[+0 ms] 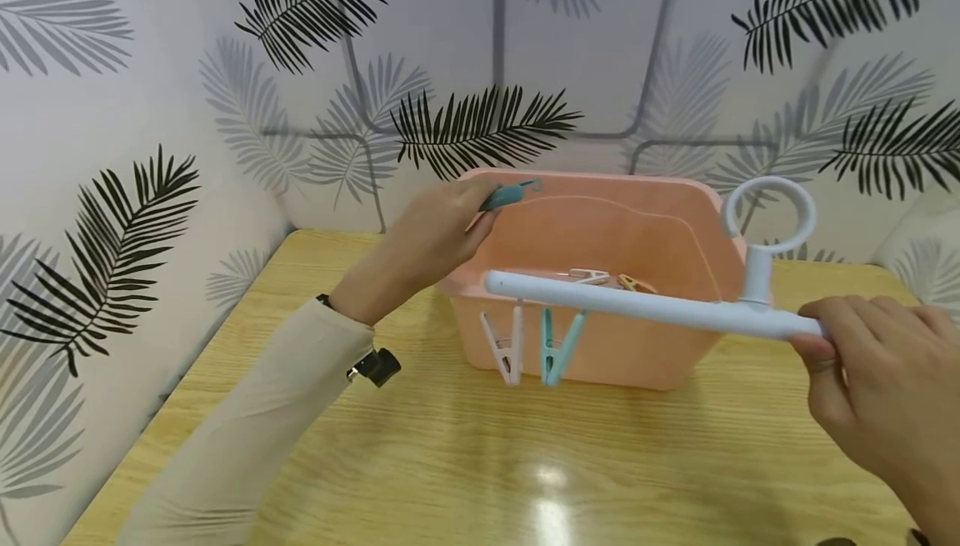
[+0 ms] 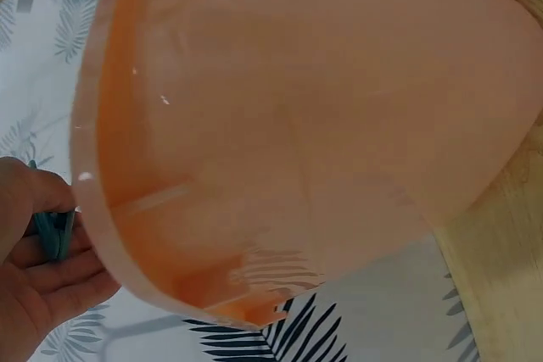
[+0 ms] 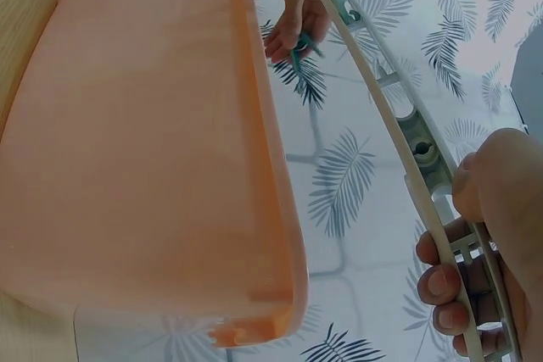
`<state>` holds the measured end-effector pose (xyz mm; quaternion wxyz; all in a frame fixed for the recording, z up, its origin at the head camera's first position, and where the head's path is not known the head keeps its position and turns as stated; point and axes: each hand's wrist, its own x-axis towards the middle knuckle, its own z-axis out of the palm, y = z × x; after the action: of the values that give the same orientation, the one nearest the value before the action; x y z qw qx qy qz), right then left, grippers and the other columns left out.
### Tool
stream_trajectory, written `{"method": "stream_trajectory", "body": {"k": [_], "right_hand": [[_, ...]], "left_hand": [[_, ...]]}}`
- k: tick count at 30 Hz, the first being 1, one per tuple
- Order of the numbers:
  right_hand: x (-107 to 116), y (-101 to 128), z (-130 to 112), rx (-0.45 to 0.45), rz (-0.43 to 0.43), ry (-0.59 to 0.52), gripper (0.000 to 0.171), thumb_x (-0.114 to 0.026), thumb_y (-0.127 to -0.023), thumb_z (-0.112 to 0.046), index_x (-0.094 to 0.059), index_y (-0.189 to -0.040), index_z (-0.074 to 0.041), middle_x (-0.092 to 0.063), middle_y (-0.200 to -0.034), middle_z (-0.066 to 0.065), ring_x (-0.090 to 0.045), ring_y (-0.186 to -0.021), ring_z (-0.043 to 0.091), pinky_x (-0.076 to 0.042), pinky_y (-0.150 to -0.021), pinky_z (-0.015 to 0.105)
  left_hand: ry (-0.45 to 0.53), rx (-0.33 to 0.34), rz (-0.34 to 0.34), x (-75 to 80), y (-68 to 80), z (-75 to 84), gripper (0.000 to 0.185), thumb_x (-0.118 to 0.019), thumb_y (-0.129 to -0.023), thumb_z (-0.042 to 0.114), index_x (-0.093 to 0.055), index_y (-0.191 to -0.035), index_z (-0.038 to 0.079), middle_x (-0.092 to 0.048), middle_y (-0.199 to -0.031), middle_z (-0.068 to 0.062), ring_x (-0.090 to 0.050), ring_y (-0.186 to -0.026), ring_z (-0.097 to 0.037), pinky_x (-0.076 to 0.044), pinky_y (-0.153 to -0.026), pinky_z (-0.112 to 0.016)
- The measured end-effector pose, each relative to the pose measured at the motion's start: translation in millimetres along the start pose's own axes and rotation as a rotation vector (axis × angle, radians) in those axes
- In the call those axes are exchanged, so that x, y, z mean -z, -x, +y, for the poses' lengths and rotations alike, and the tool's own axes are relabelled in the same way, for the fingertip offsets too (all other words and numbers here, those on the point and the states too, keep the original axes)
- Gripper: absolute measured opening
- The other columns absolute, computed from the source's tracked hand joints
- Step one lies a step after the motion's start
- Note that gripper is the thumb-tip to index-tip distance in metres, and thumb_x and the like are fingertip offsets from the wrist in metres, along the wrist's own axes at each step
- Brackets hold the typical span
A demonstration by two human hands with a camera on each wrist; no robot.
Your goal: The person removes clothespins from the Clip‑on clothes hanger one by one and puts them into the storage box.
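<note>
My left hand (image 1: 435, 233) pinches a dark teal clothes peg (image 1: 502, 196) with a small hook at its tip, above the left end of a peach plastic bin (image 1: 585, 346). In my right hand (image 1: 892, 379) is the end of a pale clip hanger (image 1: 637, 303), a long bar with a ring-shaped hook (image 1: 772, 212) standing up from it. Below the bar hang a pale pink peg (image 1: 510, 350) and a light teal peg (image 1: 558, 350), in front of the bin. The right wrist view shows fingers (image 3: 441, 286) curled round the ribbed underside of the bar.
Inside the bin lie a whitish peg (image 1: 588, 276) and a yellow-orange peg (image 1: 636, 283); the bar hides part of the contents. The bin stands on a wood-grain table (image 1: 420, 446), close to a wall covering (image 1: 570, 54) with a leaf print.
</note>
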<state>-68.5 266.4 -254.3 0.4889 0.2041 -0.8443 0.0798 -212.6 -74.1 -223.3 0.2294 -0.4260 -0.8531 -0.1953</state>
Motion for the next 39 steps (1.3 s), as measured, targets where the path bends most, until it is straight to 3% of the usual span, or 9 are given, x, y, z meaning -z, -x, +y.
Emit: {"method": "stream_trajectory", "body": {"k": [3, 6, 9, 13, 15, 21, 28, 32, 39], "right_hand": [[0.0, -0.3, 0.6, -0.008, -0.003, 0.0, 0.061, -0.033, -0.102, -0.046, -0.059, -0.079, 0.004, -0.059, -0.065, 0.015, -0.053, -0.058, 0.037, -0.034, -0.062, 0.051], [0.0, 0.9, 2.5, -0.017, -0.014, 0.005, 0.061, -0.033, -0.102, -0.047, -0.059, -0.08, 0.003, -0.06, -0.067, 0.015, -0.054, -0.061, 0.037, -0.034, -0.062, 0.05], [1.0, 1.7, 5.6, -0.013, -0.045, 0.021, 0.061, -0.032, -0.102, -0.048, -0.059, -0.081, 0.003, -0.059, -0.067, 0.015, -0.054, -0.061, 0.037, -0.034, -0.061, 0.049], [3.3, 2.6, 8.4, 0.005, -0.086, 0.052, 0.061, -0.031, -0.103, -0.047, -0.058, -0.082, 0.003, -0.058, -0.065, 0.016, -0.054, -0.06, 0.037, -0.036, -0.06, 0.049], [3.9, 2.6, 9.3, 0.009, -0.091, 0.063, 0.06, -0.031, -0.103, -0.046, -0.058, -0.082, 0.003, -0.058, -0.065, 0.016, -0.054, -0.059, 0.037, -0.037, -0.059, 0.051], [2.7, 2.6, 11.0, 0.01, -0.077, 0.053, 0.06, -0.031, -0.102, -0.046, -0.058, -0.079, 0.003, -0.055, -0.061, 0.014, -0.053, -0.055, 0.036, -0.038, -0.059, 0.051], [1.1, 4.9, 10.1, 0.027, -0.134, 0.056, 0.053, -0.031, -0.102, -0.041, -0.053, -0.075, 0.0, -0.054, -0.06, 0.009, -0.054, -0.056, 0.031, -0.04, -0.061, 0.05], [-2.1, 5.6, 10.0, 0.036, -0.13, 0.047, 0.053, -0.032, -0.102, -0.041, -0.052, -0.074, -0.001, -0.053, -0.06, 0.008, -0.053, -0.055, 0.03, -0.04, -0.061, 0.049], [-6.6, 5.7, 9.0, 0.029, -0.097, 0.033, 0.056, -0.031, -0.103, -0.045, -0.053, -0.074, -0.002, -0.052, -0.058, 0.008, -0.05, -0.053, 0.03, -0.038, -0.06, 0.05]], "left_hand": [[-0.003, 0.063, -0.084, -10.3, -10.1, -7.7, 0.019, -0.052, -0.099, 0.006, -0.059, -0.114, -0.003, -0.063, -0.112, -0.018, -0.051, -0.075, -0.022, -0.043, -0.067, -0.032], [0.011, 0.086, -0.126, -18.6, -20.5, -16.9, 0.026, -0.052, -0.098, 0.005, -0.059, -0.122, -0.002, -0.063, -0.117, -0.018, -0.054, -0.08, -0.023, -0.044, -0.068, -0.032], [-0.015, 0.085, -0.163, -21.7, -32.2, -25.6, 0.026, -0.052, -0.098, 0.006, -0.06, -0.121, -0.004, -0.067, -0.107, -0.017, -0.056, -0.078, -0.022, -0.046, -0.068, -0.032], [-0.082, 0.068, -0.193, -18.6, -48.5, -30.7, 0.013, -0.054, -0.097, 0.007, -0.06, -0.096, -0.004, -0.061, -0.078, -0.011, -0.051, -0.066, -0.02, -0.044, -0.064, -0.032], [-0.084, 0.075, -0.22, -17.3, -56.8, -30.3, 0.012, -0.053, -0.097, 0.006, -0.059, -0.091, -0.003, -0.055, -0.074, -0.009, -0.046, -0.065, -0.019, -0.041, -0.062, -0.031], [-0.073, 0.116, -0.403, -29.1, -73.3, -25.9, 0.012, -0.051, -0.097, 0.005, -0.059, -0.091, 0.0, -0.051, -0.075, -0.006, -0.045, -0.066, -0.016, -0.039, -0.062, -0.027], [-0.208, 0.106, -0.543, -50.2, -78.2, -30.0, 0.017, -0.053, -0.097, 0.01, -0.053, -0.08, 0.006, -0.048, -0.073, -0.002, -0.042, -0.067, -0.015, -0.036, -0.065, -0.027], [-0.179, 0.134, -0.592, -51.0, -76.6, -31.3, 0.019, -0.052, -0.097, 0.009, -0.05, -0.078, 0.006, -0.045, -0.072, -0.003, -0.04, -0.067, -0.015, -0.036, -0.065, -0.027], [-0.132, 0.14, -0.568, -43.6, -70.6, -30.7, 0.028, -0.051, -0.096, 0.008, -0.042, -0.07, 0.009, -0.035, -0.065, -0.001, -0.034, -0.061, -0.014, -0.032, -0.061, -0.026]]}}
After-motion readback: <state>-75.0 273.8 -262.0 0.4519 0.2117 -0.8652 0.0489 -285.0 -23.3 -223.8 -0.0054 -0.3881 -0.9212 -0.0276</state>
